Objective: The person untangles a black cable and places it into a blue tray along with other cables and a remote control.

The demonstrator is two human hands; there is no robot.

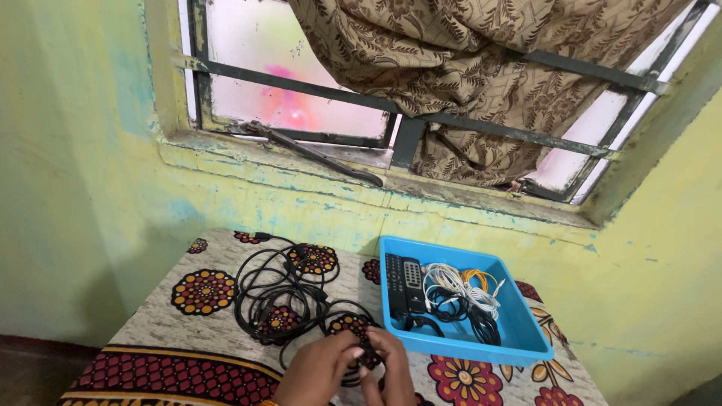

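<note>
I see both hands, left hand (320,370) and right hand (392,367), fingers pinching a small dark plug (366,353) of the black cable tangle (289,301), beside the blue tray (519,327) on the tabletop (165,331).

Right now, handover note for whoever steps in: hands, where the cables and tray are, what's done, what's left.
Left hand and right hand: together at the near table edge, both gripping a small dark piece on the black cable tangle.
Tangle lies loose on the floral tablecloth, left of the blue tray.
Done: tray already holds two remotes, a white cable, an orange cable and a black cable.
Left: black tangle not yet in the tray.
</note>
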